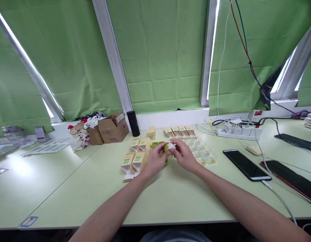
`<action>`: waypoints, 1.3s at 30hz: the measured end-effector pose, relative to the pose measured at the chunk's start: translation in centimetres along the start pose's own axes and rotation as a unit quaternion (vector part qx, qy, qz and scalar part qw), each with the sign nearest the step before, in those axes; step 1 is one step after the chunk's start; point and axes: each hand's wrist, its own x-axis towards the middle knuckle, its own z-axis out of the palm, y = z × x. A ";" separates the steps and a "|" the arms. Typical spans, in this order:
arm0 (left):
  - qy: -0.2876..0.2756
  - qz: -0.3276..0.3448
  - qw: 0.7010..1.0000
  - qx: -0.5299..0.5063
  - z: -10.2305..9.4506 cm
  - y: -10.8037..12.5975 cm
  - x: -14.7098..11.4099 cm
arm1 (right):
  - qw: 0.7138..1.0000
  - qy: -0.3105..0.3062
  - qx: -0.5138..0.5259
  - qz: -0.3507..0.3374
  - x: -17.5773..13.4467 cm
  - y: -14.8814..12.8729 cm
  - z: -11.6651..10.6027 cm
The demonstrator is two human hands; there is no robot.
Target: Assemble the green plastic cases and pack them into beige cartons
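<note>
Held over the table between both hands is a small rounded piece [171, 147], white on the right side and green on the left; its exact kind is too small to make out. The fingers of my left hand [157, 157] close on its green side. My right hand [183, 155] pinches the white side. Several green pieces [155, 144] lie behind and under my left hand, partly hidden. To the right of my right hand stand several clear plastic holders [207, 155] with yellow centres. Opened cream cartons [137, 158] with green labels sit to the left.
More opened cartons [180, 132] stand in a row behind the hands, near a single carton [151, 133]. A brown cardboard box [113, 128] and black cylinder [133, 123] are at the back. On the right lie a phone [247, 164], cables and a power strip [240, 131].
</note>
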 end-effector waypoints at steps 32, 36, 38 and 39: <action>0.113 0.019 0.991 -0.073 -0.9 -3.0 0.6 | 0.859 0.080 0.435 0.258 1.7 0.4 -1.7; 0.111 0.018 0.991 -0.066 -0.9 -2.9 0.5 | 0.859 0.098 0.430 0.261 1.6 0.0 -1.8; 0.112 0.021 0.992 -0.060 -0.9 -2.9 0.5 | 0.868 0.100 0.414 0.254 1.7 -0.1 -1.9; 0.113 0.023 0.992 -0.056 -0.9 -3.0 0.5 | 0.876 0.100 0.404 0.246 1.7 -0.1 -1.9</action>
